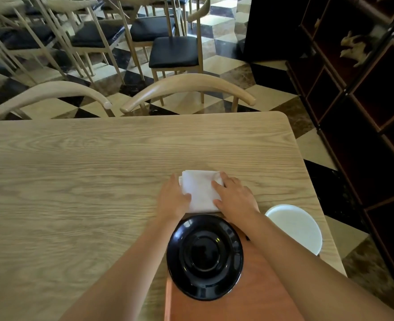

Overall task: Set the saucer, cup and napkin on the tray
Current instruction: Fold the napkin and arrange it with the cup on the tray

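A glossy black saucer [204,257] rests on the far end of a reddish-brown wooden tray [256,293] at the table's near edge. Just beyond the tray lies a folded white napkin [200,191] on the wooden table. My left hand [172,199] presses on the napkin's left edge and my right hand [234,198] lies on its right edge, fingers flat and slightly spread. A white cup [294,227] stands on the table to the right of the tray, seen from above, partly behind my right forearm.
The light wooden table [98,170] stretches left and far. Two curved chair backs [186,85] stand against its far edge, with more chairs behind. A dark shelving unit [365,112] runs along the right, over a checkered floor.
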{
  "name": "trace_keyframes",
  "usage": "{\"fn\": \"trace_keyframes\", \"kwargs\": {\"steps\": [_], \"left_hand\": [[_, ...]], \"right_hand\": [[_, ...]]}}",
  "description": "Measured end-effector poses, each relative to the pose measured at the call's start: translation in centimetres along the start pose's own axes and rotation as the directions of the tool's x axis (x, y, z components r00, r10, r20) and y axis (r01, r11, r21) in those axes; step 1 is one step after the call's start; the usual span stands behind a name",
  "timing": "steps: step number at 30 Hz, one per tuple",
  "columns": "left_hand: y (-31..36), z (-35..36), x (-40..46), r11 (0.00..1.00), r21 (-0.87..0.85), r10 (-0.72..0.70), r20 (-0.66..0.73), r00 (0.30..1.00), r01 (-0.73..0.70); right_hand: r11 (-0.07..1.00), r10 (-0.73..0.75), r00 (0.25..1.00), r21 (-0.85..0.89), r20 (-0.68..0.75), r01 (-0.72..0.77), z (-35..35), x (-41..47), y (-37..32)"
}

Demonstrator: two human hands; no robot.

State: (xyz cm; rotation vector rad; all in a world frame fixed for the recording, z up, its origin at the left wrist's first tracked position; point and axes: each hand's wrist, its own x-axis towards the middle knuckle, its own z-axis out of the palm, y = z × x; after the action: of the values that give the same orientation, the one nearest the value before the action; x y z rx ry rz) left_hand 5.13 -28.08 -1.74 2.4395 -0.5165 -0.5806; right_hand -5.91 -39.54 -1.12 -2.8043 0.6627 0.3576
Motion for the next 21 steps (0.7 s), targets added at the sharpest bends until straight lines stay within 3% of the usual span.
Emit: {"fn": "trace_keyframes", "kwargs": {"steps": [2, 8, 13, 16, 19, 21], "left_hand": [[0.4, -0.6, 0.4, 0.976, -0.161, -0.147, 0.027, 0.989, 0.149], [0.8, -1.2, 0.3, 0.833, -0.457, -0.286, 0.129, 0.950, 0.313], [1.9, -2.3, -1.7, 0.790, -0.545, -0.217, 0.177, 0.960, 0.280], [2.2, -3.3, -2.9, 0.756, -0.608, -0.159, 0.191, 0.969, 0.244], [2.2, -4.6, -3.9, 0.682, -0.684, -0.128, 0.235, 0.963, 0.258], [2.1, -5.7, -5.0, 0.598, -0.756, -0.067, 0.284, 0.956, 0.267]], "right_hand": [[1.000, 0.009, 1.000, 0.011, -0.001, -0.009, 0.1, 0.0, -0.1], [0.997, 0.039, 0.999, 0.062, -0.021, -0.038, 0.2, -0.3, -0.5], [0.939, 0.104, 0.991, 0.338, -0.086, -0.069, -0.1, -0.7, -0.5], [0.910, 0.116, 0.988, 0.410, -0.106, -0.062, -0.1, -0.9, -0.8], [0.794, 0.134, 0.984, 0.607, -0.115, -0.037, -0.5, -1.0, -1.3], [0.599, 0.183, 0.981, 0.799, -0.070, -0.055, -1.4, -1.4, -1.5]]}}
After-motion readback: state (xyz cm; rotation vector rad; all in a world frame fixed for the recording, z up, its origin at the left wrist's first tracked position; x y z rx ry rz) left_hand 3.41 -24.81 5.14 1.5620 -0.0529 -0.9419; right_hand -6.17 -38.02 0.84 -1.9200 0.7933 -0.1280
